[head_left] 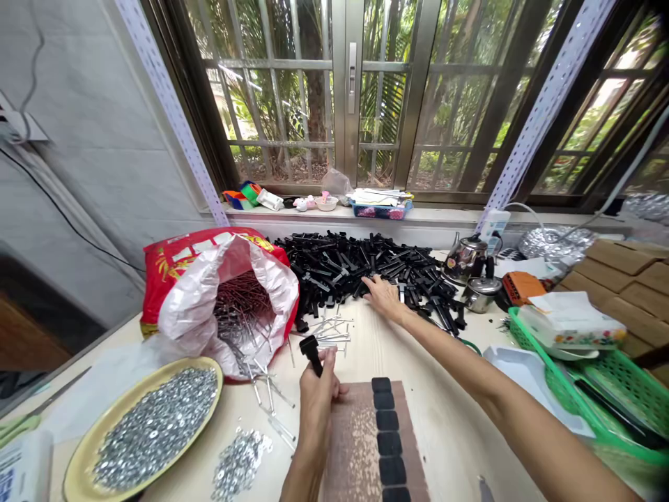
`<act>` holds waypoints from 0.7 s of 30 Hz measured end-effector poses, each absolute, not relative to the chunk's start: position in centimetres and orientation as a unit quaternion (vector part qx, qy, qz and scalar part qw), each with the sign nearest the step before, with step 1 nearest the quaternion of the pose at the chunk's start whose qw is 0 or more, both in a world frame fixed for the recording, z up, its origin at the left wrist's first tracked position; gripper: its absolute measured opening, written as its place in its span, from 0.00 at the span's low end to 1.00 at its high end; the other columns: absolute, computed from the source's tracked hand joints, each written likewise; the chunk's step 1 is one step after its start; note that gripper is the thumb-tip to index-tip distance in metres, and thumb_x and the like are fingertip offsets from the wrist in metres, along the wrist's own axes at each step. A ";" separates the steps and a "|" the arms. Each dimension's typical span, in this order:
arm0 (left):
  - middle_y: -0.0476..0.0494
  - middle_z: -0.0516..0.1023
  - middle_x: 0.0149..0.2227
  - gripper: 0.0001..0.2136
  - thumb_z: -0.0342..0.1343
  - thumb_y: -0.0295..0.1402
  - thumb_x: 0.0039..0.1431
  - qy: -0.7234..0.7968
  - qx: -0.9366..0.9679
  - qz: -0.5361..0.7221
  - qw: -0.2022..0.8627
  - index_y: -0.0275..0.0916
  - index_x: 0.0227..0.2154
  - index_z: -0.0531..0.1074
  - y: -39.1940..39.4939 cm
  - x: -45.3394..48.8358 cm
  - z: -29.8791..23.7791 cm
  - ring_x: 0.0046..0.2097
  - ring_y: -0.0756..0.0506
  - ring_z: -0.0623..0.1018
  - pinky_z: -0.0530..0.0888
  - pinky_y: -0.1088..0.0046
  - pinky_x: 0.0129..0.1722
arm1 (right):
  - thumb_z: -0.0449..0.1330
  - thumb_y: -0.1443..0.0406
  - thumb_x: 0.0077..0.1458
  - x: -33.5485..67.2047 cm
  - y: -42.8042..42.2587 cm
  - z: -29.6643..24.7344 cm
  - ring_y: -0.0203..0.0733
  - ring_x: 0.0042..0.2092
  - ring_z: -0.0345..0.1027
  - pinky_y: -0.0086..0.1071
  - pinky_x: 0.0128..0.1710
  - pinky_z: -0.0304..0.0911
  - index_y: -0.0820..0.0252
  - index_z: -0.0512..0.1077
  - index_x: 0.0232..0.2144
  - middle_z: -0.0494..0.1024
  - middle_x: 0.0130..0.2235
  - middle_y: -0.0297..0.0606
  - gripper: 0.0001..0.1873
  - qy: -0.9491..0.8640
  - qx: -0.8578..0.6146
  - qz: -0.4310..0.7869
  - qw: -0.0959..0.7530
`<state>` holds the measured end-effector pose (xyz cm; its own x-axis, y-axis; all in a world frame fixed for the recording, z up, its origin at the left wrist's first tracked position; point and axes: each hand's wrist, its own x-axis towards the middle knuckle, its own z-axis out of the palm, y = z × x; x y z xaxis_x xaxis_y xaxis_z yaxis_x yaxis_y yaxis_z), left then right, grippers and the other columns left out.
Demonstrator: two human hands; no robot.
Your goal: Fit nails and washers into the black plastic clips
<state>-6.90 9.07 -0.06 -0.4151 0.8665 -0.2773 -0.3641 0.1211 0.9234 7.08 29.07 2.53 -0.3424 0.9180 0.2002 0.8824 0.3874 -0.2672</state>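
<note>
My left hand (318, 397) is closed around a black T-shaped plastic part (310, 348), its wide head pointing up. It is over the far left corner of a brown board (352, 439), on which several black square pads (387, 421) lie in a column. My right hand (384, 296) stretches out to the front edge of a heap of black plastic parts (339, 261). Its fingers are apart, the fingertips at the heap; no held part shows. Loose silver bolts (332, 331) lie between the two hands.
At left, a red and white sack (182, 300) lies open, spilling long bolts (243, 303). Before it stand a yellow plate (214, 397) of small metal nuts or washers and a loose pile of them (240, 460). Steel pots (481, 289) and a green basket (554, 376) stand right.
</note>
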 end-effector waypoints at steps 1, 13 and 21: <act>0.63 0.53 0.11 0.27 0.59 0.51 0.48 0.564 0.234 0.616 0.497 0.33 0.42 0.69 9.1 -6.9 0.0 0.15 0.55 0.57 0.69 0.76 0.21 | 0.60 0.66 0.54 6.9 29.9 2.2 0.46 0.46 0.68 0.34 0.41 0.61 0.55 0.64 0.53 0.67 0.50 0.44 0.23 -0.818 -0.549 0.059 0.160; 0.37 0.80 0.39 0.21 0.58 0.47 0.52 0.622 0.313 0.615 0.370 0.35 0.40 0.77 9.0 -7.2 -0.1 0.41 0.41 0.77 0.71 0.65 0.44 | 0.53 0.59 0.58 10.1 23.0 2.1 0.39 0.36 0.69 0.34 0.37 0.65 0.61 0.68 0.43 0.74 0.41 0.40 0.14 -0.719 -0.479 0.224 0.451; 0.34 0.78 0.42 0.18 0.62 0.41 0.51 0.380 0.229 0.588 0.676 0.33 0.41 0.75 8.5 -5.0 1.0 0.42 0.43 0.78 0.75 0.67 0.40 | 0.57 0.63 0.58 7.5 12.8 0.1 0.42 0.46 0.68 0.38 0.47 0.65 0.57 0.68 0.39 0.73 0.42 0.40 0.07 -0.715 -0.369 0.248 0.540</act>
<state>-5.00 8.52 1.00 0.0182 0.9695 -0.2443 -0.6207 0.2025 0.7574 7.47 12.79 0.09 -0.1446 0.7956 0.5884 0.2608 0.6042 -0.7529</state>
